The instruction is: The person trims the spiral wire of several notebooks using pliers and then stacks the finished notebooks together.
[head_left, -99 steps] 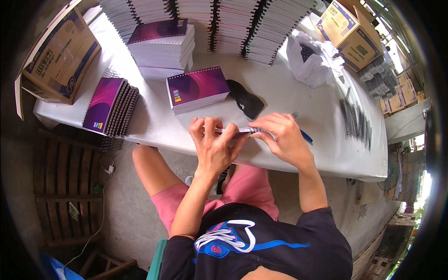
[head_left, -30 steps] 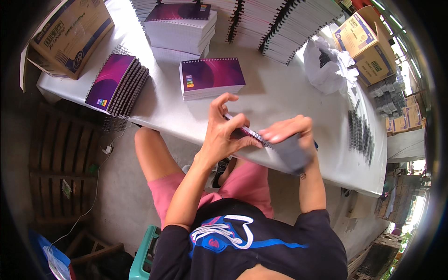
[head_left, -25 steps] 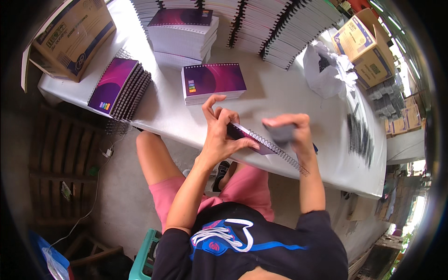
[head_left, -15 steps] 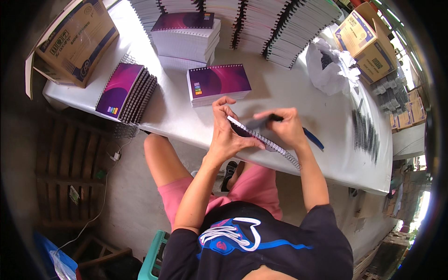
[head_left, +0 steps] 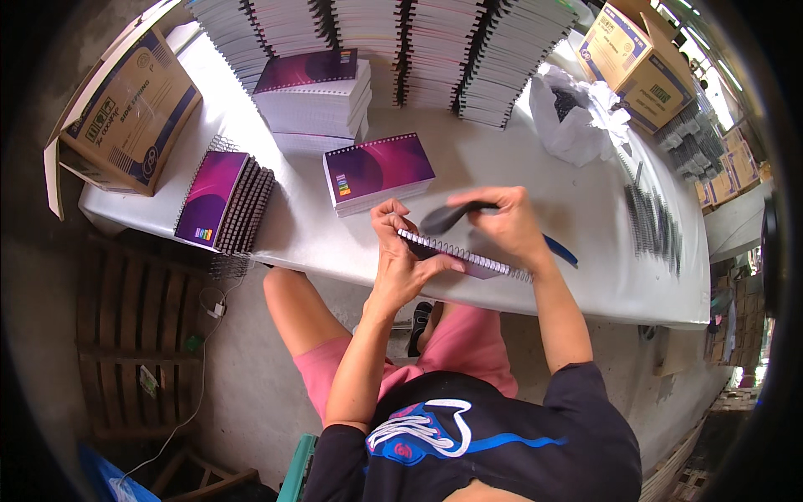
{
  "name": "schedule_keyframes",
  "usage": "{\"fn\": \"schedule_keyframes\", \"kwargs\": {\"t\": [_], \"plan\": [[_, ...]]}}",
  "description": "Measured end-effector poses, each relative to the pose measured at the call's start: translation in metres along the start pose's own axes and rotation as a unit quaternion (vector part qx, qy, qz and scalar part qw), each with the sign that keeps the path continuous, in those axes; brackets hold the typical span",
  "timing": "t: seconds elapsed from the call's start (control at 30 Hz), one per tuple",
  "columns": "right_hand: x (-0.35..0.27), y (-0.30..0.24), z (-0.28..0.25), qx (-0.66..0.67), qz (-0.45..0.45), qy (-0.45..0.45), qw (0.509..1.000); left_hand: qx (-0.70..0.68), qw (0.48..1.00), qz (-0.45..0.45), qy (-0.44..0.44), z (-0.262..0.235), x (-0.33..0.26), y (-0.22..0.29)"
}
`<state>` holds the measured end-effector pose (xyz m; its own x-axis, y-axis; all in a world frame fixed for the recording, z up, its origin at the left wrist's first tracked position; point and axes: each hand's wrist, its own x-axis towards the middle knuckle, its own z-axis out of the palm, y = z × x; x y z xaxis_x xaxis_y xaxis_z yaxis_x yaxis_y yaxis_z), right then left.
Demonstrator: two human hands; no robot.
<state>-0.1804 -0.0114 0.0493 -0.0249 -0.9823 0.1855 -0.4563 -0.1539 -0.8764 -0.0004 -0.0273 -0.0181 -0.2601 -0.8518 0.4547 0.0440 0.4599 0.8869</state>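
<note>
My left hand (head_left: 400, 261) grips a small notebook (head_left: 478, 269), tilted with its punched edge up, thumb on the near face and fingers behind. A wire spiral coil (head_left: 462, 253) runs along that edge, and its end reaches toward my right wrist. Just above the coil, my right hand (head_left: 512, 227) is closed around a dark, rounded tool (head_left: 447, 217), blurred by motion; its kind is unclear. A blue handle (head_left: 560, 251) lies on the table beside my right wrist, its other end hidden. Beyond my left hand sits a stack of purple-covered punched notebooks (head_left: 381, 171).
Coil-bound purple notebooks (head_left: 213, 201) stand at the table's left edge, near an open carton (head_left: 138, 109). A taller white stack (head_left: 314, 109) and rows of bound books (head_left: 360, 50) fill the back. Loose coils (head_left: 652, 222), a plastic bag (head_left: 569, 125) and another carton (head_left: 640, 67) are at the right.
The notebook and its coil lie at a flatter slant, and less coil trails past the lower end. The dark tool has moved left along the coil. The whole view has shifted slightly.
</note>
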Motion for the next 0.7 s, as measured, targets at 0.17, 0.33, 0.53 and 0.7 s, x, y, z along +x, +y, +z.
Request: {"fn": "schedule_keyframes", "kwargs": {"t": [0.17,0.33,0.53,0.7], "plan": [[-0.047,0.024,-0.055,-0.299,0.061,0.129,0.943,-0.182,0.982,-0.054,-0.025,-0.011,0.001,-0.004],[-0.143,0.041,-0.029,-0.507,0.142,0.124,0.841,-0.232,0.967,-0.105,0.025,-0.013,-0.004,0.007],[-0.133,0.015,-0.021,-0.296,0.089,0.218,0.926,-0.146,0.975,-0.054,0.157,0.005,-0.009,0.023],[-0.111,-0.07,0.01,-0.22,-0.047,0.084,0.971,-0.013,0.975,0.096,0.2,0.006,-0.011,0.034]]}}
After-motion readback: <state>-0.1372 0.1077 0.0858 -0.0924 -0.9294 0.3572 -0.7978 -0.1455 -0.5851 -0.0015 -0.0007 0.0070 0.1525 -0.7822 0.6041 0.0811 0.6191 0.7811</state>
